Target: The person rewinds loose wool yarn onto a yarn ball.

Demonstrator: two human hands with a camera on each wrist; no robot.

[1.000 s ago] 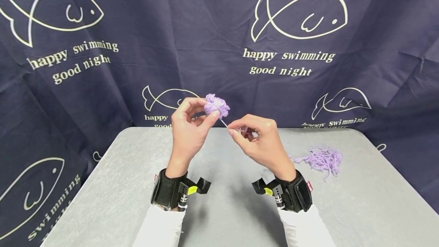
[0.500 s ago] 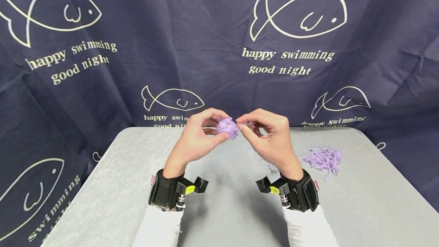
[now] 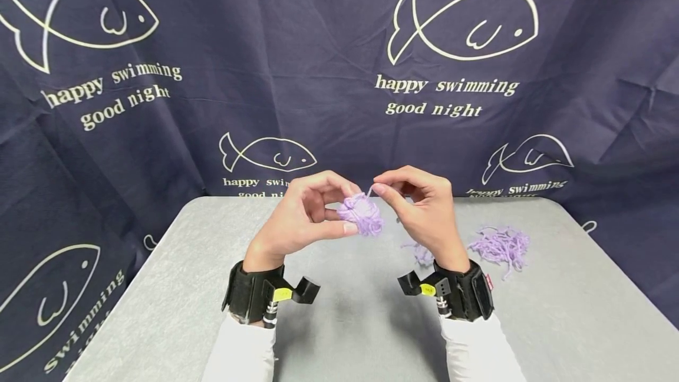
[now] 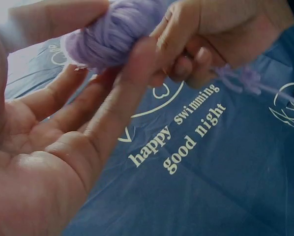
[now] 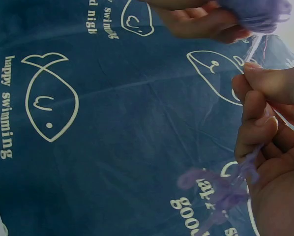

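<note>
A small ball of purple yarn (image 3: pixel 362 214) is held between the thumb and fingers of my left hand (image 3: pixel 305 211), raised above the table. In the left wrist view the wound strands of the yarn ball (image 4: pixel 115 37) show closely. My right hand (image 3: pixel 421 205) pinches a yarn strand (image 5: pixel 253 48) just beside the ball; the strand runs taut from ball to fingertips. From under the right hand's curled fingers, a loose tangle of yarn (image 5: pixel 220 189) hangs down in the right wrist view.
A loose pile of purple yarn (image 3: pixel 501 245) lies on the grey table (image 3: pixel 361 323) at the right. A smaller yarn bit (image 3: pixel 422 254) shows beside the right wrist. Behind the table hangs a dark blue cloth (image 3: pixel 329 63) with fish drawings and lettering.
The left hand has lowered the yarn ball and brought it right, turning it. My right hand has moved up and right, its fingertips now slightly above the ball, still pinching the strand.
</note>
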